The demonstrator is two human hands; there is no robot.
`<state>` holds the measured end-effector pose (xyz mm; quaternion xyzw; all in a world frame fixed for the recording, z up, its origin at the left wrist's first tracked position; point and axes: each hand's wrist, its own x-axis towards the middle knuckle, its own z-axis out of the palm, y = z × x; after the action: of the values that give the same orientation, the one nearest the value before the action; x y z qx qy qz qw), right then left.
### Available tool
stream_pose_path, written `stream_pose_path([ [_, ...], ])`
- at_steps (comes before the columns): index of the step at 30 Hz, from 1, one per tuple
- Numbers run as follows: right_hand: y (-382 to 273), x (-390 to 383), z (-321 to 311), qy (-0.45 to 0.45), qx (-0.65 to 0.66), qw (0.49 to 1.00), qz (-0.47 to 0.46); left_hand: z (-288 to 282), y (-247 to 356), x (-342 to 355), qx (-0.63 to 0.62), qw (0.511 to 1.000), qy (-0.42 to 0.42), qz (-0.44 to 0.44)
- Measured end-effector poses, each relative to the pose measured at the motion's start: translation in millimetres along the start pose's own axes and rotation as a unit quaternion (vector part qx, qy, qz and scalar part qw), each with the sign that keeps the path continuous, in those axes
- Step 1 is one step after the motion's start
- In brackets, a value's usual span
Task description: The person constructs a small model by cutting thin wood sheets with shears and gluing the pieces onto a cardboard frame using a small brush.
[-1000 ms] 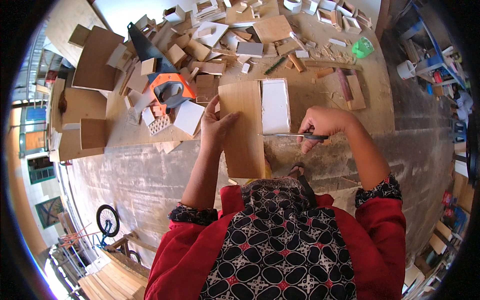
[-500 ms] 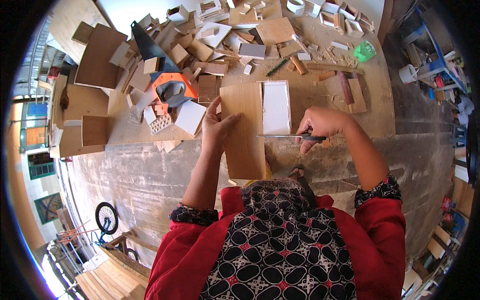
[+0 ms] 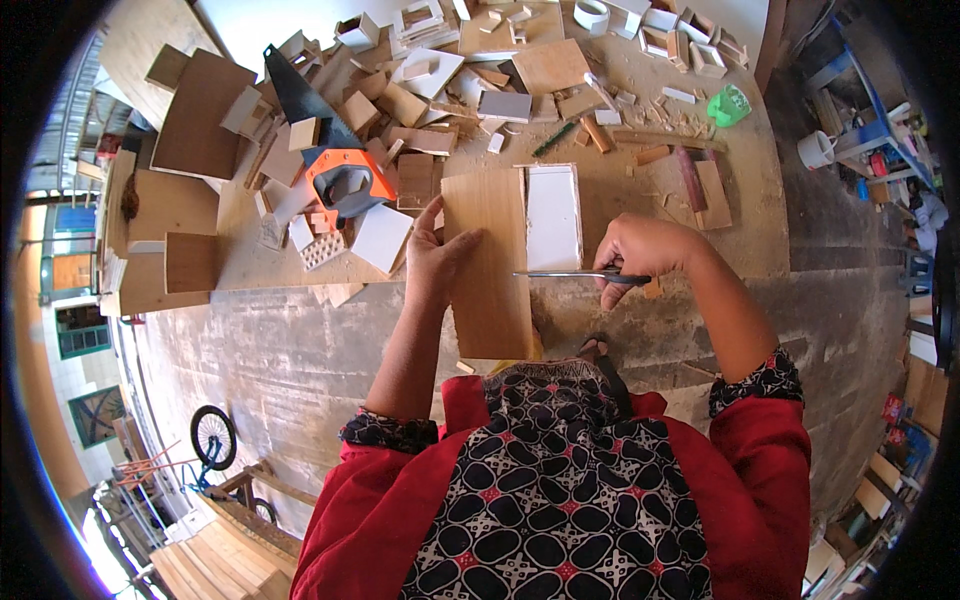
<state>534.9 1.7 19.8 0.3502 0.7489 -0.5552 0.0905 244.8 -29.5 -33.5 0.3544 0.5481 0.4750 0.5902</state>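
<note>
The wooden board (image 3: 488,265) is lying lengthwise toward the person, its far part resting over the worktop (image 3: 622,180) and its near end jutting out past the edge, and the left hand (image 3: 432,265) is clamping it along the left side, thumb pressing flat on top! Over on the other side, the right hand (image 3: 640,250) is closing its fingers around the dark handle of a thin-bladed tool (image 3: 565,274), and that slim blade is pointing left, its tip crossing the board's right edge; whether it's biting in, I can't tell from here. Just beyond the blade, a white panel (image 3: 553,218) is sitting right beside the board. Further left, a handsaw (image 3: 350,180) is showing off its orange handle, lying among heaps of wood scraps (image 3: 400,102), with a white square piece (image 3: 381,238) resting nearer the left hand. Out to the right, a reddish stick (image 3: 690,177) is lying across a flat wooden piece (image 3: 714,200), and a green plastic container (image 3: 728,105) is brightening the far corner.
</note>
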Motion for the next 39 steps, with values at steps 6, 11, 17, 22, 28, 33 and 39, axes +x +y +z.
stream_pose_path([
  [6, -2, 1, -2, -0.001, -0.036, 0.999, -0.012, 2, 2, 1, 0.007, 1.000, 0.004, 0.002],
  [11, -5, 0, -2, 0.004, -0.040, 0.999, -0.019, 2, 3, 0, 0.008, 1.000, 0.001, 0.002],
  [17, -7, -1, -1, 0.014, -0.046, 0.999, -0.021, 0, 0, 4, 0.002, 1.000, -0.004, 0.009],
  [22, -9, -9, 2, 0.019, -0.044, 0.999, 0.005, 2, 5, 4, -0.006, 1.000, -0.004, 0.000],
  [28, -3, -34, 26, 0.071, -0.055, 0.996, 0.011, -6, 10, -4, -0.046, 0.999, 0.003, 0.013],
  [33, -2, -44, 64, 0.134, 0.082, 0.988, -0.006, -1, 22, -22, -0.106, 0.994, -0.007, 0.021],
  [39, -24, -45, 107, 0.246, 0.156, 0.955, -0.053, 22, 33, -40, -0.118, 0.990, -0.004, 0.072],
])
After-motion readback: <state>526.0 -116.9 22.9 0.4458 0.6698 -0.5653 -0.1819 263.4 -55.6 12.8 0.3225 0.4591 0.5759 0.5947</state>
